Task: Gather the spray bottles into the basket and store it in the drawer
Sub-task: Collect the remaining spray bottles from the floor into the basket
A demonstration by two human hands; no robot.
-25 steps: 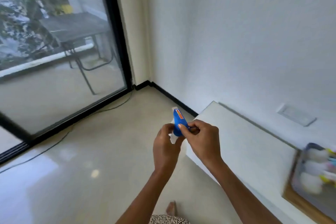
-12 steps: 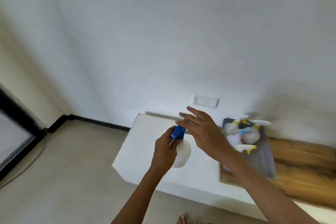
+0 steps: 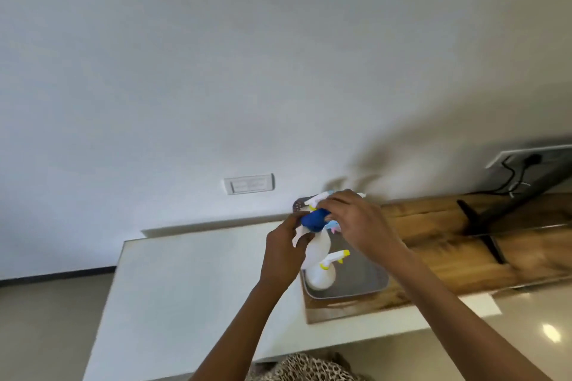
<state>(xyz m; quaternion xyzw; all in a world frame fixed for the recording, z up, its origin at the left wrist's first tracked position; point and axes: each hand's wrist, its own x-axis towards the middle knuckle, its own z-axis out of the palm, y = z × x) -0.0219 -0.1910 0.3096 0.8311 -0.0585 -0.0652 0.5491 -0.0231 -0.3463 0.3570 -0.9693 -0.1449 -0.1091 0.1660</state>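
I hold a white spray bottle with a blue head (image 3: 312,219) over the grey basket (image 3: 356,283). My left hand (image 3: 283,252) grips its neck and body. My right hand (image 3: 356,223) rests on top of the blue head, fingers curled over it. The basket sits on a wooden board and holds several white spray bottles; one with a yellow nozzle (image 3: 323,272) stands at its near left corner. Others at the far end are mostly hidden behind my hands.
The white cabinet top (image 3: 192,281) stretches left of the basket. The wooden board (image 3: 448,244) runs right, with a black TV stand leg (image 3: 483,229) on it. A wall switch plate (image 3: 249,184) is above the cabinet. Floor lies at the left.
My view swung right from the glass door toward the cabinet. Both hands carried the blue-headed bottle right, from above the cabinet top to over the basket.
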